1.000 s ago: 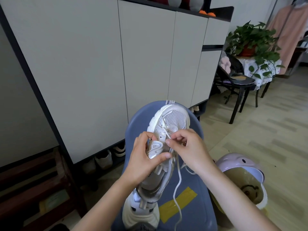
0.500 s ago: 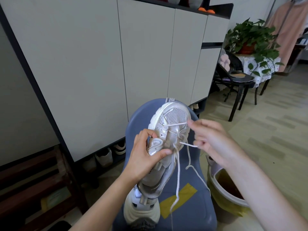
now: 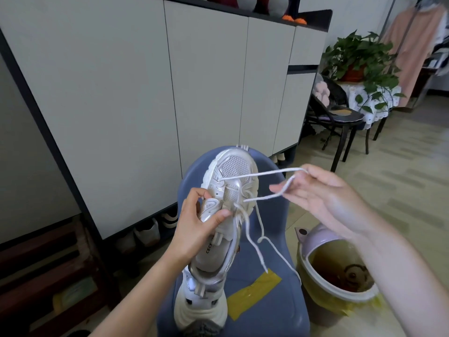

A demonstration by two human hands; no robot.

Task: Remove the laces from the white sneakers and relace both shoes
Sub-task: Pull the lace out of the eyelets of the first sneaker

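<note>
Open air right of the raised white mesh sneaker [image 3: 230,190], crossed only by a taut white lace loop [image 3: 267,183]. Blue plastic chair [image 3: 267,288] sits under it; lilac-lidded lined bin [image 3: 340,276] blocks low right; grey cabinet doors [image 3: 145,93] wall off behind.

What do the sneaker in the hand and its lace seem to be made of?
Sneaker: seemingly synthetic leather, glossy silvery-white panels, plus open mesh at the toe, holes visible. Lace: probably woven cotton or polyester cord, matte white, limp; it sags and curls.

Left hand [image 3: 194,224] curled gripping, right hand [image 3: 323,198] raised, fingers pinching
</note>
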